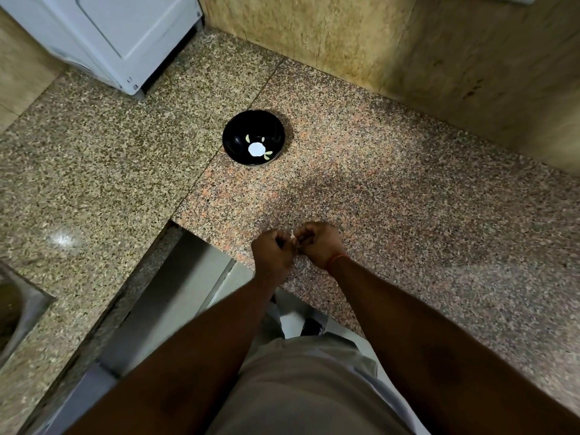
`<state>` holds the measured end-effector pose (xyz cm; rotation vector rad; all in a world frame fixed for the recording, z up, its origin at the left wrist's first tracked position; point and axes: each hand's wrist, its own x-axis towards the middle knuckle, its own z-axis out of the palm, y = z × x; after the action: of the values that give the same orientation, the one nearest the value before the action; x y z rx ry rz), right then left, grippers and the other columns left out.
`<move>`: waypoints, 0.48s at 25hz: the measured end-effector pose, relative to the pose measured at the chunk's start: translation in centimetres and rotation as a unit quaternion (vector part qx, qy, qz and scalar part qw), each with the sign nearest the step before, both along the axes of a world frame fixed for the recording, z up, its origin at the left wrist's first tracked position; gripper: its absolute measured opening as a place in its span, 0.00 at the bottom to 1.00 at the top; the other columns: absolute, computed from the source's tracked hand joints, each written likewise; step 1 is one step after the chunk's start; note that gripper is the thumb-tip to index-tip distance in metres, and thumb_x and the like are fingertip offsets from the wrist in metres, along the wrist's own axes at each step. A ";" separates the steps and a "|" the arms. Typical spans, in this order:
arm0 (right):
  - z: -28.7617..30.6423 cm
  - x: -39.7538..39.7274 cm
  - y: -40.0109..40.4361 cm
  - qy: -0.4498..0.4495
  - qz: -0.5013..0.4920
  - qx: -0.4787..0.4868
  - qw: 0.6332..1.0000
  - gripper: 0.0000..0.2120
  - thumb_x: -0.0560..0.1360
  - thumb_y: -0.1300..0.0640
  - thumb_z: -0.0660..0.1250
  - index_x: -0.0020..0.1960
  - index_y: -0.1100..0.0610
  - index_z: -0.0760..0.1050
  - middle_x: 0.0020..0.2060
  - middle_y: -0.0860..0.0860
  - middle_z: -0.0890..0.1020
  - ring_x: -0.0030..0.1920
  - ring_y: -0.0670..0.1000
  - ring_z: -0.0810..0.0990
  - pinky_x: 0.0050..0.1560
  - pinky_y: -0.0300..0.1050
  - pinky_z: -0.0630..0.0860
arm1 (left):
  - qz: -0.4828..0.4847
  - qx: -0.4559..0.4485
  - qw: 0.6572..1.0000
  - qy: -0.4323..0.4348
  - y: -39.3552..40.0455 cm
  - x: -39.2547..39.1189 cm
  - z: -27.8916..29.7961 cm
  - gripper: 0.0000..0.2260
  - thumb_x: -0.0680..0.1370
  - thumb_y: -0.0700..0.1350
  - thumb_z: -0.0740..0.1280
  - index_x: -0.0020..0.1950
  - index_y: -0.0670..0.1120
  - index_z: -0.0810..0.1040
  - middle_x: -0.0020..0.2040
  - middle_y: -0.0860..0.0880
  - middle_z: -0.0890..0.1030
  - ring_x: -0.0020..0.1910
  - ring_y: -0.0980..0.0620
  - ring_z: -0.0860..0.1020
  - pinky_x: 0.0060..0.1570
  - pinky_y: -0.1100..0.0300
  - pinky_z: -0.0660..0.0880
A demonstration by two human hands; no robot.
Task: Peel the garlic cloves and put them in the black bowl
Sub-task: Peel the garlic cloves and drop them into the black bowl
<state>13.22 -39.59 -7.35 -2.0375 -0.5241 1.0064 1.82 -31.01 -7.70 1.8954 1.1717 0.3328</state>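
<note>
A black bowl (238, 130) stands on the speckled granite counter (408, 199), toward the back. Inside it lie a few pale peeled garlic cloves (248, 138) around a bright white glare spot. Near the counter's front edge, my left hand (272, 252) and my right hand (320, 244) are held close together, both with fingers curled. Between their fingertips a small whitish garlic clove (292, 237) shows; most of it is hidden by the fingers. Both hands are well in front of the bowl.
A white appliance (110, 36) stands at the back left. A yellowish stone wall (408, 42) runs along the back and right. A steel sink (15, 306) corner shows at the far left. The counter has a cut-out step (175, 224) left of my hands.
</note>
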 end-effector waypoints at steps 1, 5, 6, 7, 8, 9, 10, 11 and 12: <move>0.0 0.1 -0.1 -0.010 0.011 -0.003 1.000 0.10 0.69 0.69 0.77 0.46 0.57 0.83 0.40 0.51 0.86 0.45 0.52 0.87 0.48 0.50 0.86 | -0.008 0.009 1.000 0.003 -0.1 0.0 0.0 0.05 0.71 0.38 0.77 0.38 0.43 0.83 0.35 0.48 0.83 0.35 0.52 0.78 0.37 0.62 0.70; 0.3 -0.1 -0.1 -0.050 0.019 -0.006 0.999 0.09 0.70 0.67 0.76 0.47 0.57 0.84 0.41 0.50 0.86 0.43 0.49 0.86 0.47 0.46 0.85 | 0.002 0.017 1.000 0.011 -0.6 0.3 0.3 0.04 0.72 0.37 0.75 0.40 0.43 0.82 0.37 0.49 0.81 0.37 0.52 0.77 0.38 0.62 0.66; 0.3 -0.2 -0.1 -0.050 0.016 -0.008 0.999 0.09 0.70 0.67 0.76 0.47 0.57 0.84 0.41 0.51 0.86 0.43 0.49 0.86 0.47 0.46 0.85 | 0.008 0.018 1.000 0.013 -0.6 0.4 0.2 0.03 0.72 0.37 0.75 0.40 0.43 0.83 0.37 0.48 0.82 0.37 0.52 0.77 0.39 0.61 0.66; 0.4 -0.2 0.0 -0.049 0.014 -0.011 0.999 0.08 0.70 0.67 0.76 0.47 0.57 0.84 0.41 0.51 0.86 0.43 0.49 0.86 0.47 0.46 0.85 | 0.012 0.020 1.000 0.013 -0.7 0.4 0.3 0.03 0.72 0.37 0.75 0.40 0.42 0.83 0.38 0.48 0.82 0.37 0.51 0.77 0.38 0.62 0.66; 0.4 -0.3 0.0 -0.047 0.013 -0.012 0.999 0.08 0.70 0.67 0.76 0.47 0.58 0.83 0.41 0.51 0.86 0.43 0.50 0.86 0.47 0.47 0.85 | 0.014 0.022 1.000 0.013 -0.8 0.5 0.3 0.03 0.72 0.36 0.74 0.40 0.42 0.82 0.38 0.47 0.82 0.37 0.51 0.76 0.37 0.62 0.65; 0.4 -0.3 0.1 -0.047 0.012 -0.012 0.999 0.08 0.70 0.67 0.76 0.47 0.58 0.83 0.41 0.51 0.86 0.43 0.50 0.86 0.47 0.48 0.85 | 0.017 0.025 0.999 0.011 -0.9 0.5 0.3 0.03 0.72 0.35 0.74 0.40 0.41 0.83 0.37 0.47 0.82 0.36 0.51 0.76 0.36 0.64 0.65; 0.4 -0.3 0.1 -0.049 0.012 -0.010 0.999 0.08 0.69 0.68 0.76 0.46 0.58 0.83 0.41 0.52 0.86 0.43 0.51 0.86 0.47 0.49 0.85 | 0.021 0.026 0.999 0.008 -0.9 0.6 0.2 0.03 0.71 0.35 0.74 0.39 0.41 0.82 0.36 0.47 0.81 0.36 0.51 0.76 0.34 0.66 0.63; 0.3 -0.3 0.1 -0.051 0.011 -0.007 0.999 0.09 0.69 0.68 0.76 0.46 0.58 0.83 0.41 0.52 0.86 0.43 0.51 0.86 0.48 0.51 0.85 | 0.025 0.026 0.999 0.007 -0.9 0.6 0.2 0.04 0.71 0.34 0.73 0.39 0.41 0.82 0.36 0.48 0.80 0.35 0.50 0.75 0.33 0.65 0.62; 0.4 -0.4 0.1 -0.055 0.010 -0.004 0.998 0.09 0.69 0.69 0.75 0.45 0.58 0.83 0.41 0.52 0.86 0.43 0.51 0.86 0.48 0.51 0.85 | 0.029 0.029 0.999 0.006 -1.0 0.7 0.2 0.04 0.71 0.34 0.73 0.38 0.41 0.81 0.35 0.48 0.80 0.35 0.50 0.75 0.33 0.62 0.61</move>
<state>12.80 -39.46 -6.98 -2.1071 -0.5991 0.9138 2.50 -32.03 -7.49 1.9179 1.2396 0.3920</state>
